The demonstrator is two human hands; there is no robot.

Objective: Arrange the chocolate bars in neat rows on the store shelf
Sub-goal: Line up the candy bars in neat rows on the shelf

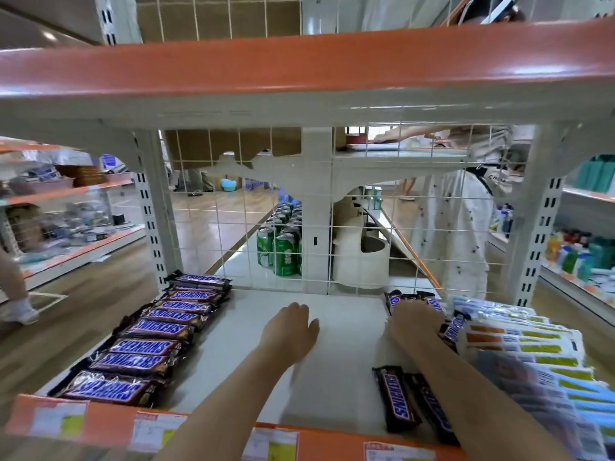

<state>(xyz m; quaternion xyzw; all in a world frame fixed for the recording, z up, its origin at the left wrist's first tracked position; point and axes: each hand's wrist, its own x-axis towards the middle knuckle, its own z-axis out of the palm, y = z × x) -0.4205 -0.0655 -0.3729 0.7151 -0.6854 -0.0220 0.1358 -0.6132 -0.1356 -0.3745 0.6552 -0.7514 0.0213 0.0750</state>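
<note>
A tidy row of chocolate bars point(146, 337) runs down the shelf's point(326, 314) left side; the left hand point(289, 331) hovers flat and relaxed over bare shelf; the right hand point(414, 322) reaches among loose bars point(411, 301) at the back right, probably gathering them; whether it is gripping, I cannot tell

green cans point(279, 249) stand behind the wire grid point(233, 207); white packets point(519, 337) lie at right.

Bar row point(149, 334) shelf point(253, 314) left; loose bars point(397, 399) front right.

Bars point(411, 299) (half hidden) behind right hand point(414, 324)
</note>
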